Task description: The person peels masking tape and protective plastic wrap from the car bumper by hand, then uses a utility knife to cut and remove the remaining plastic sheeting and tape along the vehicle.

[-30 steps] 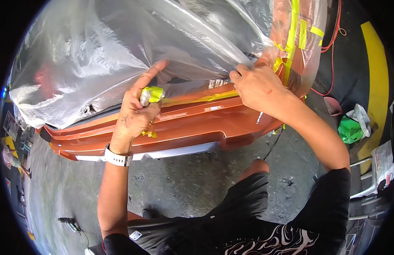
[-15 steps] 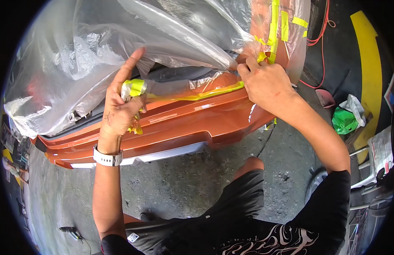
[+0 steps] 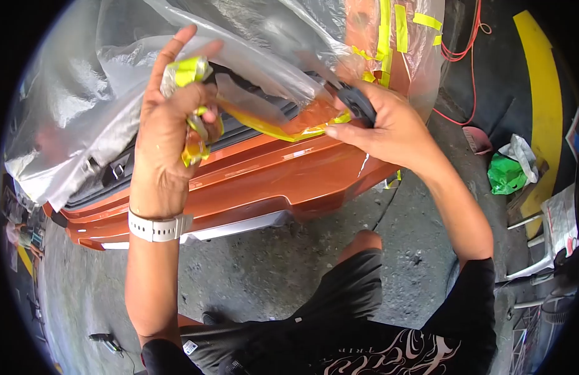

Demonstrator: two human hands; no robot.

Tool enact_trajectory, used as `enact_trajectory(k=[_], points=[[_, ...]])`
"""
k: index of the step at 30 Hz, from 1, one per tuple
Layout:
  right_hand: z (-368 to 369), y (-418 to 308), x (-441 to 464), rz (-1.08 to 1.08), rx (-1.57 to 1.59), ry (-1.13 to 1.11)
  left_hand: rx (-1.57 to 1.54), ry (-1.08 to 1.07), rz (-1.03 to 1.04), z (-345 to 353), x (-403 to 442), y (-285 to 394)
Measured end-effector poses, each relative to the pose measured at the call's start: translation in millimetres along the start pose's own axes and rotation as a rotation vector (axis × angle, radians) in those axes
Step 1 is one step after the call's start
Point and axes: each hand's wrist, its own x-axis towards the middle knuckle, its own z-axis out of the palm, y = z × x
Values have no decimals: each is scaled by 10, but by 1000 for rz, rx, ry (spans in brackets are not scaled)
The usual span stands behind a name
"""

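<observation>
My left hand [image 3: 164, 125] is raised over the car, index finger stretched up and the other fingers curled round a wad of yellow masking tape and clear plastic film [image 3: 188, 72]. A tape-edged strip of film [image 3: 264, 127] runs from this wad toward my right hand, partly lifted off the orange bumper [image 3: 239, 181]. My right hand [image 3: 389, 125] grips a black-handled utility knife [image 3: 357, 105]. Its blade end points up and left and is blurred. The thumb lies close to the yellow tape edge at the bumper corner.
Clear plastic sheeting [image 3: 70, 94] drapes over the car, taped with yellow strips [image 3: 401, 28] at the right. A red hose [image 3: 455, 119], a pink dustpan [image 3: 477, 140], a green bag [image 3: 507, 173] and a white chair [image 3: 533, 265] are at the right. A dark corded tool [image 3: 105, 342] lies lower left.
My left hand has moved up and left, lifting the film strip away from the bumper. My right hand has turned and shifted slightly left; the black knife now shows in it.
</observation>
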Motion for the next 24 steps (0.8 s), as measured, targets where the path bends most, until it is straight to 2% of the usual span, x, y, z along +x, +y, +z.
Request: enact_trajectory(k=[1, 3, 4, 6, 7, 9, 10, 12, 14, 16, 18, 20, 22, 23, 24], points=[[83, 48, 42, -2, 5, 0, -19, -5, 20, 63, 43, 18], [289, 118, 160, -196, 129, 147, -41, 25, 28, 191, 139, 72], [350, 17, 192, -122, 35, 155, -70, 51, 36, 248, 183, 79], [593, 143, 376, -385, -19, 391, -101, 13, 36, 299, 245, 83], [565, 123, 412, -384, -22, 400, -155, 72, 30, 362, 237, 99], [471, 71, 490, -22, 210, 209, -236, 156, 47, 392, 220, 121], [402, 114, 520, -83, 234, 285, -231, 158, 53, 380, 190, 131], [240, 208, 593, -5, 379, 354, 174, 278, 35, 337, 56, 139], [-84, 83, 571, 83, 366, 232, 251, 265, -53, 454, -134, 44], [-190, 109, 627, 29, 302, 232, 336, 199, -94, 504, -236, -175], [-243, 125, 679, -97, 362, 267, 290, 186, -110, 558, -236, -367], [-395, -234, 672, 88, 331, 399, 344, 186, -54, 598, -173, -433], [-491, -246, 693, -28, 410, 437, 499, 91, 95, 621, -49, -406], [-503, -176, 753, -134, 523, 388, 587, 40, 73, 678, -5, -319], [-517, -262, 765, -111, 472, 381, 680, -5, 177, 642, 99, -389]])
